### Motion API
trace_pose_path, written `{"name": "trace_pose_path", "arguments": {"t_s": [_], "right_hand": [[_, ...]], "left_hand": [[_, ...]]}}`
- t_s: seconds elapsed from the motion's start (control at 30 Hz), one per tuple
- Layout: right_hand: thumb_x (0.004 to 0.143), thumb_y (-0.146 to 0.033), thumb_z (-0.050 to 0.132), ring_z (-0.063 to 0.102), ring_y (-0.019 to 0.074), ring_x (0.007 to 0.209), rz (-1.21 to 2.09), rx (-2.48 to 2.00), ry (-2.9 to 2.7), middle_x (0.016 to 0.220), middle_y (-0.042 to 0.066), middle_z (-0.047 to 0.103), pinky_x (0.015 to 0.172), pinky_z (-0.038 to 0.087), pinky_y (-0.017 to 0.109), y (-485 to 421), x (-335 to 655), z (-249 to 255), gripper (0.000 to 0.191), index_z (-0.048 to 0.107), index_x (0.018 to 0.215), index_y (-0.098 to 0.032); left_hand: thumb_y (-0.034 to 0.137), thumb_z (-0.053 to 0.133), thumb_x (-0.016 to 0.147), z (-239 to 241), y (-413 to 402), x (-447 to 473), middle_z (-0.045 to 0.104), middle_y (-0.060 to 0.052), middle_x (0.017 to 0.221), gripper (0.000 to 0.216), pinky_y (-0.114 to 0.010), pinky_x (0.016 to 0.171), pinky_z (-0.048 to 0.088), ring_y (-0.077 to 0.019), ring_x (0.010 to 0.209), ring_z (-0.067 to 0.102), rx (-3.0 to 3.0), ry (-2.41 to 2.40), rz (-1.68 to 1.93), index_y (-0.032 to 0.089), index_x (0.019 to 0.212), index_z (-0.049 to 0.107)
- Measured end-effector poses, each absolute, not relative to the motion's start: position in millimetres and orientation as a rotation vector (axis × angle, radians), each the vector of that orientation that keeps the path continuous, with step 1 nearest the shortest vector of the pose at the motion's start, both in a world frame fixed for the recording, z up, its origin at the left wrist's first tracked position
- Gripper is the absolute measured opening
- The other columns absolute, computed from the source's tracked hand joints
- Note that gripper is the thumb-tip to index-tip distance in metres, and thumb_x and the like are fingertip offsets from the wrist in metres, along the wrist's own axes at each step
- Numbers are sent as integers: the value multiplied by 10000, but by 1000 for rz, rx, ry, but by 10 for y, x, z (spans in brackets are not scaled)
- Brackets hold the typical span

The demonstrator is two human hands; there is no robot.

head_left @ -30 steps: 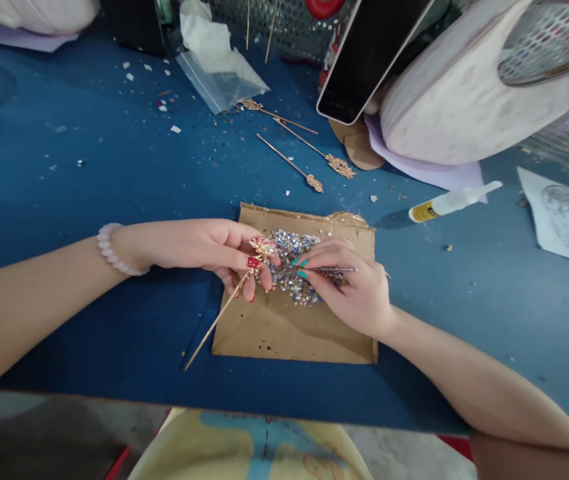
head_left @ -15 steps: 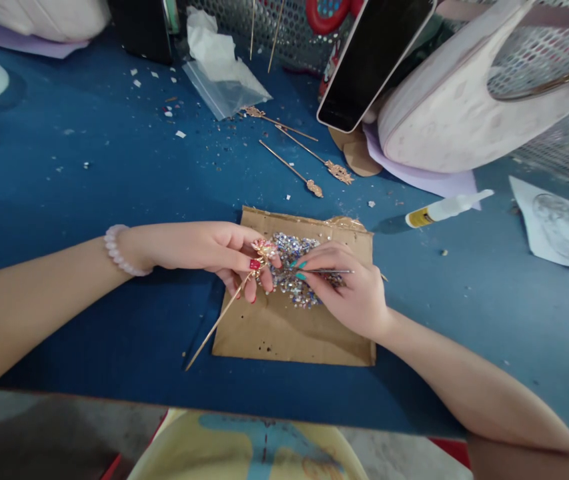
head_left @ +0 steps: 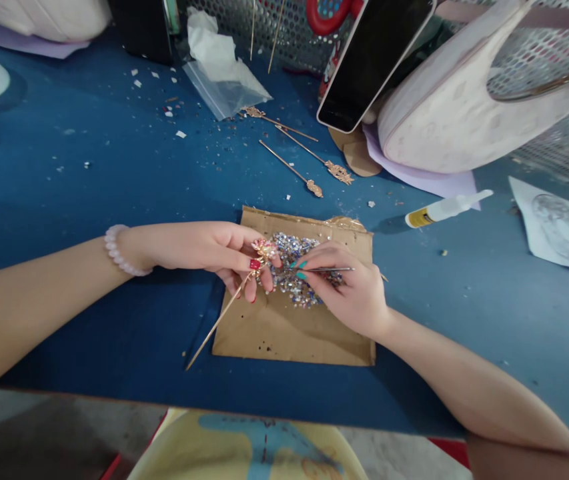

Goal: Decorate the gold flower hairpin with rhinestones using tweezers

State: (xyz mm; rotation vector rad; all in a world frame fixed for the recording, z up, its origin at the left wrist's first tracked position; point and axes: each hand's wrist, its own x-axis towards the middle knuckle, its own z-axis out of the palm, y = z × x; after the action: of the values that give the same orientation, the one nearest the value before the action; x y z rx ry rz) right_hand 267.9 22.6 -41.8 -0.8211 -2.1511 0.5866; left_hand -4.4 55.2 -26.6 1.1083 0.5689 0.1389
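Observation:
My left hand (head_left: 214, 250) pinches the ornate head of a gold hairpin (head_left: 224, 310), whose long stem slants down to the left over the blue table (head_left: 89, 200). My right hand (head_left: 349, 290) is closed on a thin metal pick (head_left: 331, 269), its tip pointing left at the hairpin's head. Both hands hover over a heap of small rhinestones (head_left: 294, 267) lying on a brown cardboard sheet (head_left: 289, 333).
Three more gold hairpins (head_left: 299, 157) lie behind the cardboard. A small glue bottle (head_left: 444, 208) lies to the right, near a printed paper (head_left: 559, 230). A phone (head_left: 369, 60), a pale bag (head_left: 469, 107), a plastic bag (head_left: 224, 87) and mesh baskets crowd the back. Scraps litter the table.
The camera tipped slightly between the earliest frame and now, shifting the scene a little. Both hands stay in place over the rhinestones with hairpin and pick.

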Motion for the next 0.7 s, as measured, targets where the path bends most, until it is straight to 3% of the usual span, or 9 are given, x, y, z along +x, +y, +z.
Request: {"name": "trace_pose_path", "arguments": {"t_s": [0.7], "right_hand": [[937,-128,675,762,170,862,684,-926,-2119,881,24,782,787,619,311,220,2672,-373,107,707,911,-228]], "left_hand": [[214,673,948,-203,540,-28,784,-49,1108,175,-262,777,629,-189,925,786,1111,620,138,200,1122,673]]}}
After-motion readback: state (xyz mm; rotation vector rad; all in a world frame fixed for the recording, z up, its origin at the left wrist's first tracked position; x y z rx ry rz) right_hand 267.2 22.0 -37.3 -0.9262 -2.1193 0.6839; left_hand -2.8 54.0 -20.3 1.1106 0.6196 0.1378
